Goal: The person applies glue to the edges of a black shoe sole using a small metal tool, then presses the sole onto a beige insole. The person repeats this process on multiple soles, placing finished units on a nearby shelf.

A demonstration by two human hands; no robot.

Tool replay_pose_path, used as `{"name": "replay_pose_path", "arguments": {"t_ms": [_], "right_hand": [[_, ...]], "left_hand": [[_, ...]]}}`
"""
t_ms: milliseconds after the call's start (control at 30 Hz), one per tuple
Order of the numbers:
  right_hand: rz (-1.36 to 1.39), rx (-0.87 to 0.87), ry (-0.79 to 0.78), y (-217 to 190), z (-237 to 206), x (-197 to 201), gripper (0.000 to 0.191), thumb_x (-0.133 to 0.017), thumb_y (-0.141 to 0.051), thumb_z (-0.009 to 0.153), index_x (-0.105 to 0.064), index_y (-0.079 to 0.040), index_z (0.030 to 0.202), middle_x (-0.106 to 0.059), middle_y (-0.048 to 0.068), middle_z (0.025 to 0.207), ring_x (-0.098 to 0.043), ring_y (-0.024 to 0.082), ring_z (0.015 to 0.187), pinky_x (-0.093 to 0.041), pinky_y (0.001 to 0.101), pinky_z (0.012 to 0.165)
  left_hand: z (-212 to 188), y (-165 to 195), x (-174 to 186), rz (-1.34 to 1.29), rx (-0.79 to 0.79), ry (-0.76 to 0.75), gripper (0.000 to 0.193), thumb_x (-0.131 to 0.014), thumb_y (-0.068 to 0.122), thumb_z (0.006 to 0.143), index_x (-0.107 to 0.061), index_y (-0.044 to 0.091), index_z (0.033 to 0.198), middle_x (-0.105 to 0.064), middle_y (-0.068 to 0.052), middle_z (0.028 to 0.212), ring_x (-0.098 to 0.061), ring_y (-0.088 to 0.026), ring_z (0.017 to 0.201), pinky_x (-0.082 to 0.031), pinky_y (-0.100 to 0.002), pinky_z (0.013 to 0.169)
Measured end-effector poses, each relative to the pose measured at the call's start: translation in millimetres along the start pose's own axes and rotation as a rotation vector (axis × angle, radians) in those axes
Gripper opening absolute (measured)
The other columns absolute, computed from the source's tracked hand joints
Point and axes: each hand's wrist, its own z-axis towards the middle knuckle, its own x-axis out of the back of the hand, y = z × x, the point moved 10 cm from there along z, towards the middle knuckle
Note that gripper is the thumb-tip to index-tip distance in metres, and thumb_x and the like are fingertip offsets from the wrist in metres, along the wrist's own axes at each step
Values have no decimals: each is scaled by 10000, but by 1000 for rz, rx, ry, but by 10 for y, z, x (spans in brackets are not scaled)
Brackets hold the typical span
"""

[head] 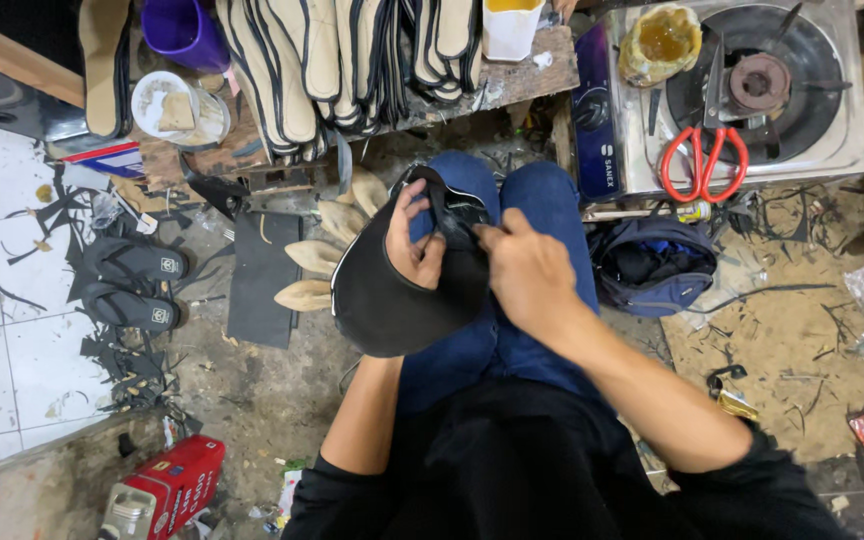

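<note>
Head view shows the left hand (414,240) with its fingers curled shut over the rim of a black sole (384,295), thumb on the inner face, the piece resting on the person's lap in blue jeans (542,200). Right hand (527,270) pinches closed on a black strap (457,210) at the sole's upper edge, fingertips pressed just beside the left thumb. By the look of it the strap is being seated onto the sole: one end lies against the piece, but whether it is fixed I cannot tell, and the sole looks otherwise bare, so most of the work seems left. Beyond the knees, pale wooden lasts (317,260) lie on the floor next to a dark flat sheet (262,280), and finished black sandals (137,285) sit on the white tiles to the left. A rack of cream soles with black edging (342,60) hangs over a wooden bench (512,75), beside a purple cup (182,30) and a white tub (177,110). To the right a gas stove (742,90) carries red scissors (702,160) and a pot of yellowish glue (660,42); its side panel is dark blue with white lettering. A dark bag (652,265) lies below it. Bottom left lies a red rectangular can (167,490) with a small yellow label.
</note>
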Motion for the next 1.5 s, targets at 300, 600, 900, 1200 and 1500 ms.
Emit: {"name": "replay_pose_path", "arguments": {"t_ms": [300,600,900,1200,1500], "right_hand": [[223,56,191,-120,65,115,212,-633,-59,954,-747,-32,1130,-634,178,901,-658,400,730,-511,493,638],[155,66,151,-96,42,73,260,-639,-86,918,-768,-73,1144,-619,146,886,-664,372,725,-521,474,633],[-47,31,-4,42,-122,-6,298,-635,-82,882,-787,-156,1128,-617,125,882,-672,327,749,-513,454,605],[-96,90,-6,77,-6,-95,306,-637,-84,846,-777,-129,1115,-607,154,954,-679,333,830,-522,466,670],[-120,-37,-248,402,-43,370,310,-675,-114,826,-799,-216,1091,-691,105,947,-698,313,875,-533,433,716]], "left_hand": [[-2,119,70,126,-43,19,686,-583,-71,881,-398,44,1531,-448,-156,1522,-535,-274,1347,-556,-303,935],[32,84,118,244,-60,29,714,-593,-93,835,-426,77,1508,-437,-145,1534,-571,-275,1324,-555,-288,889],[11,19,104,183,-101,9,660,-524,-100,894,-406,25,1532,-463,-126,1533,-587,-240,1324,-524,-279,920],[90,-379,8,-147,-59,16,488,-451,50,1098,-392,20,1582,-440,-145,1529,-497,-226,1341,-559,-347,1031],[42,-247,-73,27,-111,27,465,-421,27,1077,-419,51,1541,-422,-147,1552,-552,-235,1322,-605,-319,965]]}}
